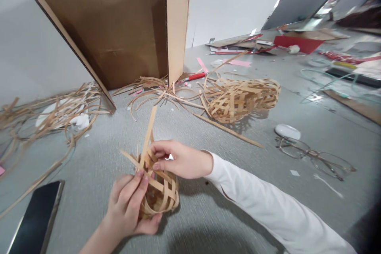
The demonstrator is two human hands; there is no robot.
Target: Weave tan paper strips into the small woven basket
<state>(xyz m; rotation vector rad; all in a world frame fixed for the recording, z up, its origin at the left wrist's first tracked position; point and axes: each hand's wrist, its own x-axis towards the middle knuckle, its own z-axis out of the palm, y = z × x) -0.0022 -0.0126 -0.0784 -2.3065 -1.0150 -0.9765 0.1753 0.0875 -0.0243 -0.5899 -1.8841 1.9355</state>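
Small woven basket [172, 192] sat low and left of centre, over the grey tabletop [226, 202], with strip ends sticking up past its rim. The left hand [129, 202] clasped its left side, fingers pressed on the strips near the rim, thumb beneath. The right hand [178, 160] pinched a strip at the rim between thumb and fingers; fingers hid which crossing it belonged to. A long pale strip [149, 129] stood up just beside that pinch.

Risks, as judged: slack left fingers could let crossings spread and the weave loosen; a hard tug on the right could skew the rim; a sharp bend could crack a strip. Farther back, a larger woven piece [241, 99] lay on its side, well apart from both hands.
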